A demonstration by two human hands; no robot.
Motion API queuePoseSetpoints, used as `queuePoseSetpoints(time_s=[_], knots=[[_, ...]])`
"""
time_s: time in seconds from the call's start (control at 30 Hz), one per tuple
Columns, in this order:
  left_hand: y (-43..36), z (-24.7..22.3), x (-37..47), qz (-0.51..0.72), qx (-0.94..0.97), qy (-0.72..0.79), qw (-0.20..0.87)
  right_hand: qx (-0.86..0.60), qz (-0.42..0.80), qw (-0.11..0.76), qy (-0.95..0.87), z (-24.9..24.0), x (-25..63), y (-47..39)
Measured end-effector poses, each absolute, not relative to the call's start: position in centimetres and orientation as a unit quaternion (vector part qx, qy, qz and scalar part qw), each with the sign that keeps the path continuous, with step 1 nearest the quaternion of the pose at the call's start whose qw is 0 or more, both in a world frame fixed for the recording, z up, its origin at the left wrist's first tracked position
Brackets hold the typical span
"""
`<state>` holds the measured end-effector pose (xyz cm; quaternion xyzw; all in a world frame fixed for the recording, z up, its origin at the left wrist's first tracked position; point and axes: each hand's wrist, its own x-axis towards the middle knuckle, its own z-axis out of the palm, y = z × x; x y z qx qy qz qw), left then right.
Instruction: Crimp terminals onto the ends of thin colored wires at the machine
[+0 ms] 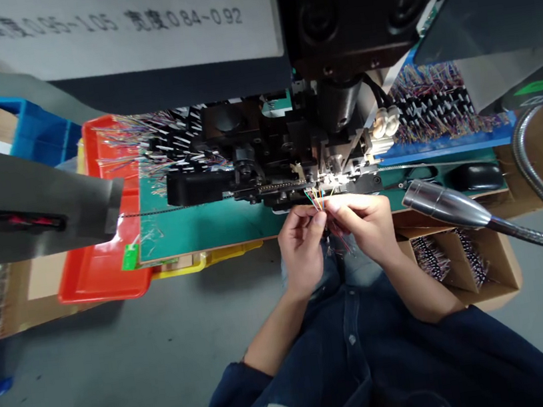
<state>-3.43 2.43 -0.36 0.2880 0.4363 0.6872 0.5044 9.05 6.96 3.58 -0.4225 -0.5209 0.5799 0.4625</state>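
Both hands meet at the front of a dark crimping machine (287, 140), just below its lit working point. My left hand (302, 246) is closed, thumb and fingers pinching a bundle of thin coloured wires (317, 198). Fingers of my right hand (367, 220) are closed on wires of the same bundle, close beside the left fingertips. Green, yellow, orange and blue strands fan upward toward the machine; other wire ends hang below between the hands. A narrow strip of terminals (176, 208) runs in from the left to the machine. Fingers hide the middle of the bundle.
A red tray (103, 281) stands left on the green worktop (204, 230). Wire bundles (171, 137) lie behind, more in a blue tray (445, 146) at right. A gooseneck lamp (448, 202) reaches in near my right hand. Below it sits a divided cardboard box (506, 271).
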Motion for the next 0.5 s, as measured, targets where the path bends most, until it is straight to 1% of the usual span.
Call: queuePoseSetpoints(time_s=[0.23,0.33,0.5], knots=[[2.5,-0.1,-2.9,0.685,0.315,0.459,0.47,-0.407,0.67,0.451,-0.426,2.5,8.7,7.8],[2.7,-0.1,-2.9,0.696,0.308,0.46,0.457,-0.408,0.688,0.45,-0.397,2.6,8.6,8.1],[3.0,-0.2,-2.8,0.688,0.286,0.465,0.478,-0.416,0.693,0.442,-0.388,3.1,8.4,8.3]])
